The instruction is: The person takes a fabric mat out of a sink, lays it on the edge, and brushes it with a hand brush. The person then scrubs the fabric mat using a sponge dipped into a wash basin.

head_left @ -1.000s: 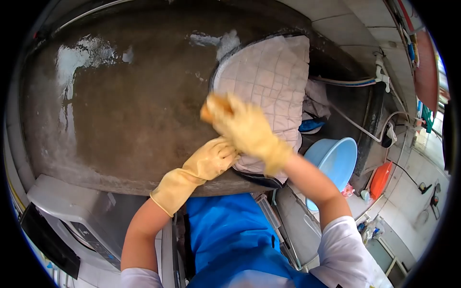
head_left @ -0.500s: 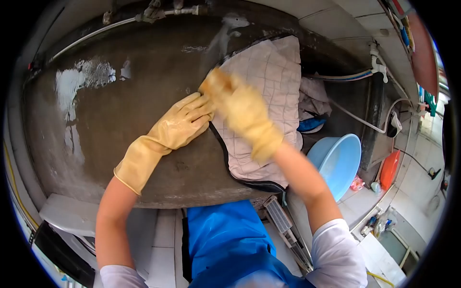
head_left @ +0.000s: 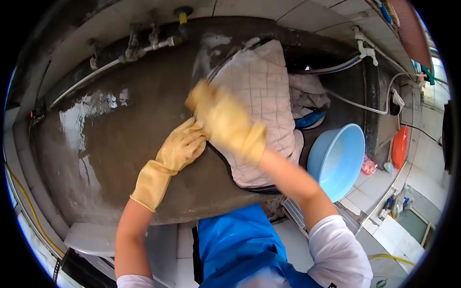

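Wearing two yellow gloves (head_left: 151, 185), the person's two hands are close together in the head view, at the left edge of one pink quilted cloth (head_left: 264, 96). The quilted cloth lies spread on one brown slab (head_left: 120, 158), with a dark border along part of its edge. The left hand (head_left: 186, 144) lies palm down at that border, its fingers bent slightly and pressed together. The right hand (head_left: 223, 117) is blurred and closed around one brown block (head_left: 196, 96) at the cloth's left edge; how its separate fingers sit, I cannot tell. Just right of the cloth is one crumpled piece of fabric (head_left: 307, 91). Nearer on the right stands one blue basin (head_left: 321, 156). Farther right are one white tap (head_left: 367, 52) and one long hose (head_left: 355, 106). One blue apron (head_left: 240, 235) hangs at the near side.
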### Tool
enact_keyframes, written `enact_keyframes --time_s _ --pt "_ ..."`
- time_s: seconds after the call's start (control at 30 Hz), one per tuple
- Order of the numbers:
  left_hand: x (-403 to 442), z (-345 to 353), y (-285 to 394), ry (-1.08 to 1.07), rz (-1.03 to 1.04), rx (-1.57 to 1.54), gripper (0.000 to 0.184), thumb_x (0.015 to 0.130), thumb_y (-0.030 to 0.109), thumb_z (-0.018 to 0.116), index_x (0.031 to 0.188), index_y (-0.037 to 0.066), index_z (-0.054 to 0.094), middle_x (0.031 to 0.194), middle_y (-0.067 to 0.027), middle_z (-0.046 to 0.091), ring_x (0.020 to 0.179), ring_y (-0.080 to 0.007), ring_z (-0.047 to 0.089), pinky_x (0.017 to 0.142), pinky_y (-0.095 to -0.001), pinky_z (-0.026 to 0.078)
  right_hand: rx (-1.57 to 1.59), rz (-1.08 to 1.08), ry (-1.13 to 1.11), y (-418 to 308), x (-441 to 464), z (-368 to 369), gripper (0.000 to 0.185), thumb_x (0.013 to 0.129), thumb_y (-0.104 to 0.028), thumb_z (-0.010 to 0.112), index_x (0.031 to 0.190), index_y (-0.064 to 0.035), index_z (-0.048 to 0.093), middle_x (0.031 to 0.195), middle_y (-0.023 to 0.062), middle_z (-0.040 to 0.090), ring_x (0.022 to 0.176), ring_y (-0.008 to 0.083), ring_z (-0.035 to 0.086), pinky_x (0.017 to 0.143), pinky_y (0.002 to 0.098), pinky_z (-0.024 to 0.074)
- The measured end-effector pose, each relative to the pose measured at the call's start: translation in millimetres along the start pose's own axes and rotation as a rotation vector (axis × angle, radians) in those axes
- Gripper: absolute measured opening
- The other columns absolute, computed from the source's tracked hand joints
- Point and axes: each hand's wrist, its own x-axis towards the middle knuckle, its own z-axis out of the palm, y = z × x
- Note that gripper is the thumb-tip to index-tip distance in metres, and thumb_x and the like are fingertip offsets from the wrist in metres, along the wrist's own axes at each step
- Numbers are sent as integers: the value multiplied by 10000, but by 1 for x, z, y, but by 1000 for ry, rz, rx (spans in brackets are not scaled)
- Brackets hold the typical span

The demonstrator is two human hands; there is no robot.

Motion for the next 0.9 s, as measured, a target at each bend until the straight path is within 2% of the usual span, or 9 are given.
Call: enact_keyframes --time_s 0.17,0.3,0.43,0.6,0.67,0.73,0.8,0.83,0.9 --pt "13 -13 9 -41 -12 13 240 782 9 805 1018 18 760 1153 -65 743 1214 -251 672 1136 -469 543 272 225 -211 59 54 -18 357 1073 -238 578 1295 38 624 821 212 710 740 345 738 614 421 588" --pt "5 -5 5 -11 -41 -43 240 782 -14 804 1014 23 757 1176 -69 751 1185 -253 688 1154 -477 535 -614 -134 379 64 25 37 348 1072 -270 597 1285 2 642 866 124 718 691 271 693 623 435 590" --pt "11 -8 7 -13 -28 -36 227 779 -11 803 1000 16 759 1144 -80 760 1180 -261 697 1145 -484 538 -55 -40 181 52 25 0 371 1053 -303 627 1261 1 665 937 202 743 833 351 742 654 440 592" --pt "7 -4 5 10 -4 -14 242 765 -12 809 1001 10 762 1122 -82 760 1164 -265 696 1152 -482 530 -61 221 29 48 33 18 327 1074 -243 570 1314 -44 667 1042 193 763 872 286 757 722 440 602" --pt "4 -3 3 -31 -22 -80 298 751 -36 817 1026 8 710 1117 -100 744 1144 -314 696 1100 -544 555 200 254 99 14 23 -53 322 1060 -236 583 1277 -12 665 1003 212 760 805 344 747 725 476 598" --pt "12 -8 5 -29 1 -60 298 749 -38 817 1023 10 710 1108 -101 746 1140 -315 697 1096 -546 556 116 204 64 60 36 -45 377 1048 -235 589 1338 3 630 1096 212 748 848 352 751 752 474 598" --pt "15 -11 9 -12 -15 -69 290 749 -55 807 1015 7 711 1091 -106 746 1141 -318 699 1082 -545 559 -233 125 -45 144 46 29 448 1051 -242 583 1436 -15 597 1227 193 740 960 301 763 775 437 601" --pt "9 -12 12 -15 -17 -78 290 749 -55 807 1015 7 711 1091 -106 746 1141 -318 699 1082 -545 559 -635 28 -51 160 33 51 463 1041 -238 588 1460 -41 594 1211 184 742 945 293 760 763 433 597" --pt "9 -5 3 -36 -2 -85 281 739 -27 798 1015 5 749 1145 -86 737 1157 -283 684 1139 -499 526 -743 46 222 82 20 41 399 1032 -207 583 1383 -21 616 1093 171 727 792 284 704 657 406 570"
